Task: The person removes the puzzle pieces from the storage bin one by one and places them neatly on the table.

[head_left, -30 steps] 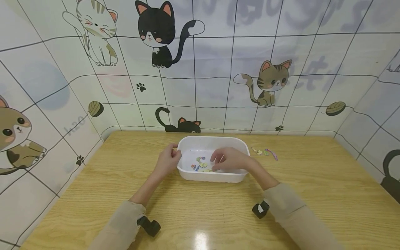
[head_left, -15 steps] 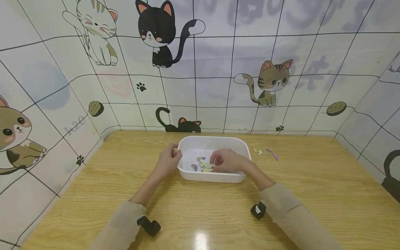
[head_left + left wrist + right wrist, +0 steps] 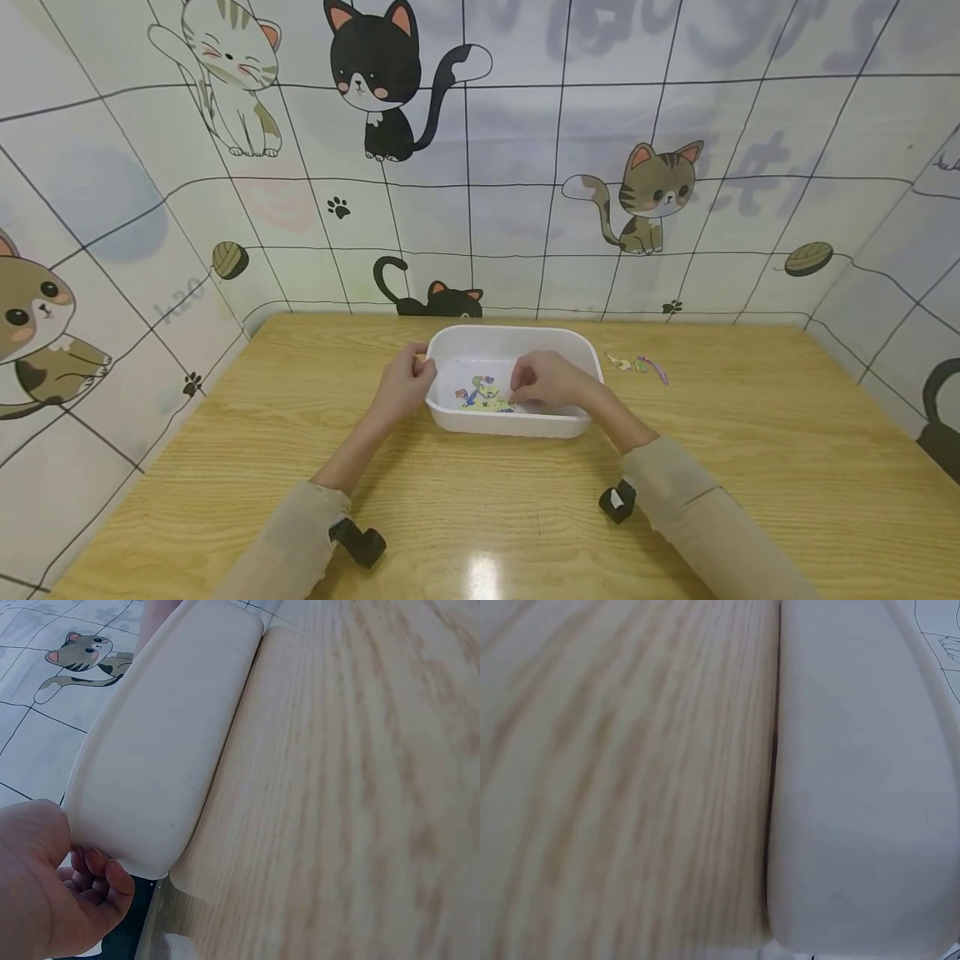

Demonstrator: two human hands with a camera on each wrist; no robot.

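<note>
A white plastic tub [image 3: 507, 425] stands on the wooden table. Several small, flat, colourful pieces [image 3: 483, 395], yellow, blue and green, lie in it towards the front; their exact kind is too small to tell. My left hand [image 3: 405, 385] grips the tub's left end by the rim, and in the left wrist view its fingers curl under that rim. Over the pieces, inside the tub, my right hand [image 3: 553, 382] reaches down with bent fingers and its fingertips close together. Whether a piece is between them cannot be made out. The right wrist view shows only the tub's outer wall [image 3: 862, 780] and table.
On the table right of the tub lie a few small pieces: a pale yellow one [image 3: 618, 362], a green one [image 3: 641, 365] and a curved purple strip [image 3: 658, 372]. A cat-patterned cloth wall [image 3: 510, 217] stands behind the table.
The pieces in the tub have shifted about beside my right fingertips. The right fingers have come closer together, while the left hand keeps its place on the rim.
</note>
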